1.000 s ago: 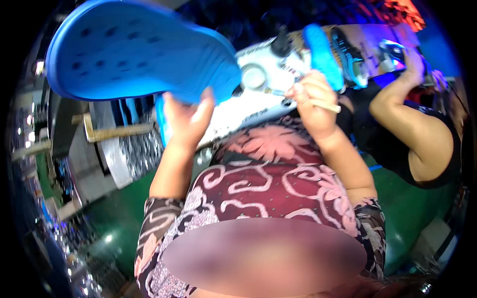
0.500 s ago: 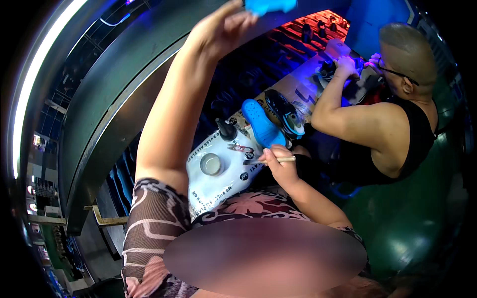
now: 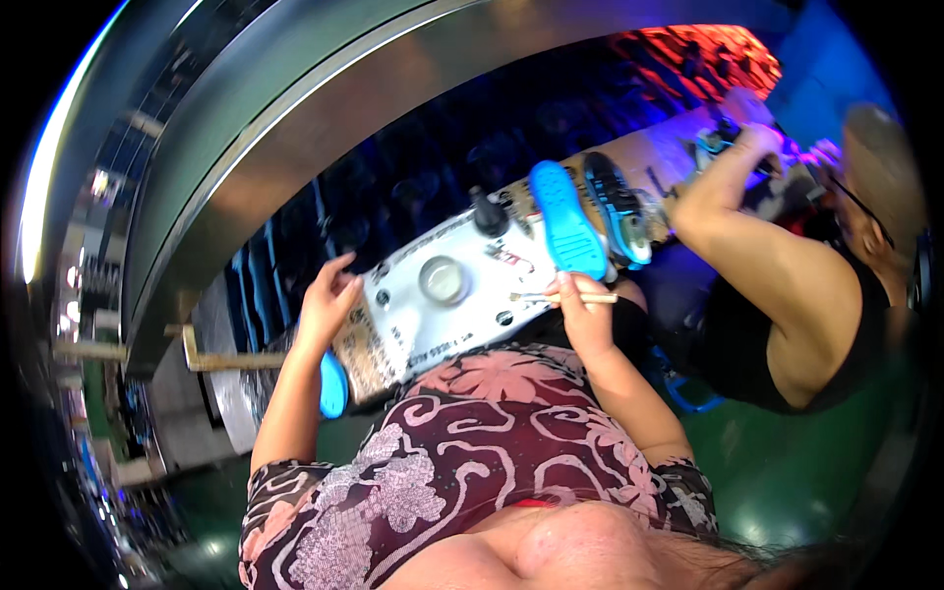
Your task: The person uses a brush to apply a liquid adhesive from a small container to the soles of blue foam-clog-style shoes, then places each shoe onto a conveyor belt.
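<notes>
My right hand (image 3: 587, 317) grips a slim paintbrush (image 3: 596, 297) with a pale wooden handle, its bristles over a white printed plastic sheet (image 3: 413, 339). My left hand (image 3: 329, 303) is empty, fingers apart, at the sheet's left edge. On the sheet stands a small round grey bowl (image 3: 443, 282). Behind it are a black bottle with a narrow tip (image 3: 487, 214) and small red-handled snips (image 3: 512, 258). Just beyond my right hand lies a bright blue shoe sole (image 3: 567, 221), and beside it a black shoe (image 3: 616, 200).
A co-worker (image 3: 777, 265) in a black sleeveless top handles shoe parts at the right. A long metal-edged machine housing (image 3: 246, 157) curves over the far left side. A blue rounded piece (image 3: 333, 385) shows beside my left forearm. Red glow (image 3: 708, 59) lights the far end.
My left hand has come down from the upper machine edge, where a blue piece was by its fingers, to the sheet's left side. My right hand keeps the brush. The view has shifted.
</notes>
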Demonstrator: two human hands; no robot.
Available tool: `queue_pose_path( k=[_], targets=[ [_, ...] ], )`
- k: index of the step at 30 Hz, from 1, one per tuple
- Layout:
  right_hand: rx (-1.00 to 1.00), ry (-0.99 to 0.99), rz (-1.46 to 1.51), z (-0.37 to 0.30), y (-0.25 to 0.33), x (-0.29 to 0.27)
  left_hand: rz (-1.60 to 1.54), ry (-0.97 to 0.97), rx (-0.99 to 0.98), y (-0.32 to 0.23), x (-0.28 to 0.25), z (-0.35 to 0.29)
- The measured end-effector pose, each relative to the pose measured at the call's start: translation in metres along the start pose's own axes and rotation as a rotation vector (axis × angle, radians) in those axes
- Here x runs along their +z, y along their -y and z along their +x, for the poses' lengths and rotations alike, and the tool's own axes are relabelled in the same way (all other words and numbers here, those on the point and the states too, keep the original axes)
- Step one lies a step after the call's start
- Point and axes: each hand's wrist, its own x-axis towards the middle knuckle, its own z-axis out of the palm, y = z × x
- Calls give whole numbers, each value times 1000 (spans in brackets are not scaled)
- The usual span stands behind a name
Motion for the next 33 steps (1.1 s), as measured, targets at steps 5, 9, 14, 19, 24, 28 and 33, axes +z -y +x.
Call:
queue_pose_path(
  k=[5, 9, 14, 19, 24, 28, 33],
  targets=[
    [45, 91, -85, 4, 13, 17, 888, -228, -641, 111, -61, -158],
    [85, 196, -66, 4, 28, 40, 539, -240, -807, 189, -60, -225],
    [83, 193, -130, 4, 32, 49, -391, -557, -881, 168, -20, -183],
    [180, 105, -127, 0, 31, 44, -1432, -318, -775, 112, -39, -148],
    [196, 81, -108, -3, 30, 49, -1068, -436, -327, 27, 6, -148],
    [168, 174, -136, 3, 43, 52, -653, -129, -365, 17, 37, -142],
    [37, 217, -96, 6, 66, 58, -549, -172, -197, -15, 64, -102]
  ],
)
